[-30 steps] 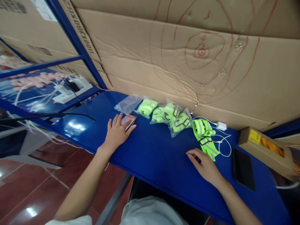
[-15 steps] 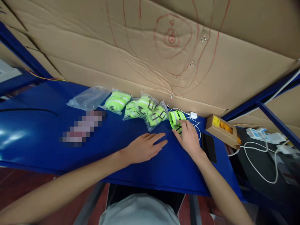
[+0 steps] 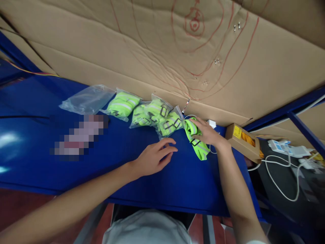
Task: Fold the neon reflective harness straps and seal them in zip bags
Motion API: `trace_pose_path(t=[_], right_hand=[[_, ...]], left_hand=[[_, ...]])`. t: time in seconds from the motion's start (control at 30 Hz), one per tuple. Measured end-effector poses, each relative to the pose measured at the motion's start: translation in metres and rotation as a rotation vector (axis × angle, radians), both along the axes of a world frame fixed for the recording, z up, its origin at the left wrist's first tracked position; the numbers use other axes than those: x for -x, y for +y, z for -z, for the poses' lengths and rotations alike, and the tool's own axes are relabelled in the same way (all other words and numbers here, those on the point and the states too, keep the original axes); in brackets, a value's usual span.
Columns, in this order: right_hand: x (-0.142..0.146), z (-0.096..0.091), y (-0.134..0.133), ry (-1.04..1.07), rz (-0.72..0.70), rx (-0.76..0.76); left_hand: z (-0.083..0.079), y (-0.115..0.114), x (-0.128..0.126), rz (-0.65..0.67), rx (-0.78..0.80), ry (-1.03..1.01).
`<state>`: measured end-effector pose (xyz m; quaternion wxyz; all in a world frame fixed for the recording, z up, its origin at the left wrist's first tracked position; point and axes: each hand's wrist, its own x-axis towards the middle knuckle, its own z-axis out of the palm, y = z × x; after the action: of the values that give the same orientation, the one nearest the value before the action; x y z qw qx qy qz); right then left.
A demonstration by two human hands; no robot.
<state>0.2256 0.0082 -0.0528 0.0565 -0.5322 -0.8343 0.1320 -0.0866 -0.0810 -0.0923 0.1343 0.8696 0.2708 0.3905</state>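
My right hand (image 3: 208, 133) is on a neon-green reflective strap bundle (image 3: 193, 128), its fingers over the top and its thumb at the side. A black buckle shows on the bundle, and a loose end (image 3: 201, 151) with a grey stripe hangs out toward the front of the table. My left hand (image 3: 155, 155) hovers over the blue table with its fingers apart, holding nothing. Between and behind the hands, clear bags hold similar green straps, among them a right-hand bag (image 3: 170, 124), a middle bag (image 3: 155, 110) and a left bag (image 3: 123, 104).
An empty-looking clear bag (image 3: 88, 99) lies left on the blue table (image 3: 162, 189), near a blurred-out object (image 3: 81, 135). A cardboard box (image 3: 243, 140), a white charger (image 3: 211, 124) and cables are at the right. The cardboard wall (image 3: 142, 61) stands behind.
My right hand has shifted up over the strap bundle, and the bundle's end now trails out toward me. My left hand's fingers have curled slightly. The camera view has turned a little.
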Motion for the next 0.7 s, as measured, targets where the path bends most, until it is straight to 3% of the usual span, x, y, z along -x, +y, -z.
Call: trace_pose_path(t=[0.1, 0.2, 0.37, 0.53, 0.6, 0.7], right_hand=[[0.008, 0.009, 0.005, 0.059, -0.001, -0.077], [0.009, 0.007, 0.009, 0.165, -0.024, -0.12], [-0.003, -0.015, 0.009, 0.392, 0.088, -0.206], [0.005, -0.042, -0.003, 0.645, 0.216, -0.261], [0.017, -0.053, -0.013, 0.805, 0.284, -0.162], [0.041, -0.065, -0.03, 1.034, 0.377, 0.208]], left_hand=[[0.001, 0.002, -0.001, 0.009, 0.069, 0.021], [0.002, 0.006, -0.009, 0.047, 0.269, 0.022], [-0.002, 0.018, -0.031, 0.071, 0.716, -0.152], [-0.006, 0.025, -0.028, 0.085, 0.805, -0.452], [-0.006, 0.029, -0.02, 0.099, 0.767, -0.53], [-0.007, 0.034, -0.011, 0.133, 0.669, -0.558]])
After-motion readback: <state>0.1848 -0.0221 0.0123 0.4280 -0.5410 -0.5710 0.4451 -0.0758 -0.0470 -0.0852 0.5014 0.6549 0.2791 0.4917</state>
